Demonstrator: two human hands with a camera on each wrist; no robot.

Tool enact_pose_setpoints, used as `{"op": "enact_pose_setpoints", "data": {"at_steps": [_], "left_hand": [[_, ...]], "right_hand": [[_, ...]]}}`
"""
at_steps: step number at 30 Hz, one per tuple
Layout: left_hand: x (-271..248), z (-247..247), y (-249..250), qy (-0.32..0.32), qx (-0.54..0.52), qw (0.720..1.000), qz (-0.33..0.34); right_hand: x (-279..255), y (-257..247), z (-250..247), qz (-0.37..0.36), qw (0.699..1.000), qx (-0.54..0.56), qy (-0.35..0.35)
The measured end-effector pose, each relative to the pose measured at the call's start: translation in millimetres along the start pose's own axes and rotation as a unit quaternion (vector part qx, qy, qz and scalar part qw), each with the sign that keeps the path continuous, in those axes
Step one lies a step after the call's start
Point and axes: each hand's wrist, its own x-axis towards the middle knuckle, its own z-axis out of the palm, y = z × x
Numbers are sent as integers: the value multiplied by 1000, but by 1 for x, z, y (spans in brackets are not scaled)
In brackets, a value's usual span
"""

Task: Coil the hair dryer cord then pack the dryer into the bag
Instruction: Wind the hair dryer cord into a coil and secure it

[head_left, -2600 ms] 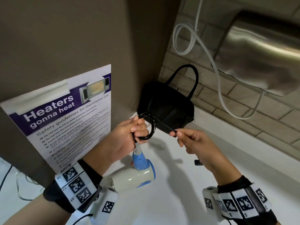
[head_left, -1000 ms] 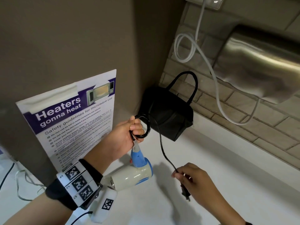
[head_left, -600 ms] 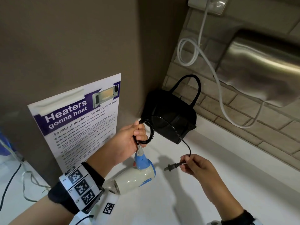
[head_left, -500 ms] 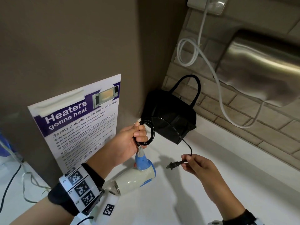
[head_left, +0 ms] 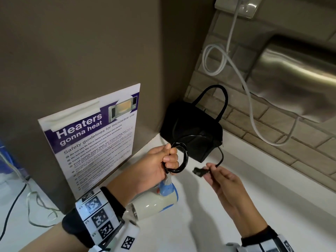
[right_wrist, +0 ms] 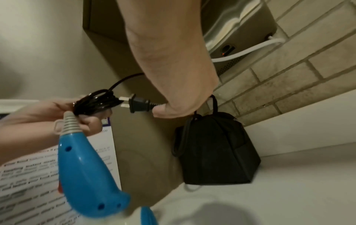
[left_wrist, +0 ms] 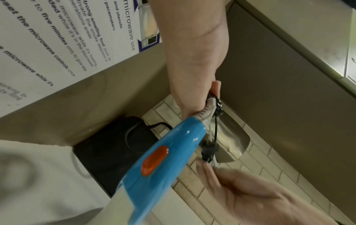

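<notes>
Left hand: while the hair dryer (head_left: 154, 202) hangs below, left hand (head_left: 156, 166) grips the coiled cord (head_left: 182, 160)
Right hand: right hand (head_left: 221, 180) pinches the plug (right_wrist: 138, 105), prongs touching the coil
Bag: bag (head_left: 192, 130) in the counter's (head_left: 254, 188) back corner

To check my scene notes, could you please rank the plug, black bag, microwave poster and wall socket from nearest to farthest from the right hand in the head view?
1. Plug: pinched in the right hand.
2. Black bag: behind, against the wall.
3. Microwave poster: left.
4. Wall socket: top.
</notes>
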Motion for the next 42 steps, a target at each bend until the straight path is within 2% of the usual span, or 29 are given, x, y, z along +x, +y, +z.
{"op": "enact_pose_setpoints", "data": {"at_steps": [3, 6, 11, 31, 35, 39, 42], "left_hand": [[-1, 5, 0, -13, 11, 1000, -6], [-2, 7, -1, -20, 18, 1000, -12], [-6, 7, -2, -23, 14, 999, -21], [-2, 9, -3, -7, 76, 997, -3], [0, 4, -6, -4, 129, 992, 1], [3, 4, -11, 34, 164, 986, 8], [5, 7, -9, 54, 153, 987, 17]], "right_hand": [[4, -12, 20, 1, 996, 80, -25], [4, -15, 37, 1, 995, 92, -48], [9, -13, 48, 5, 993, 112, -21], [5, -15, 56, 175, 962, 193, -83], [-2, -24, 66, 187, 959, 118, -177], [0, -24, 64, 132, 973, 64, -180], [-1, -21, 62, 148, 976, 27, -154]]}}
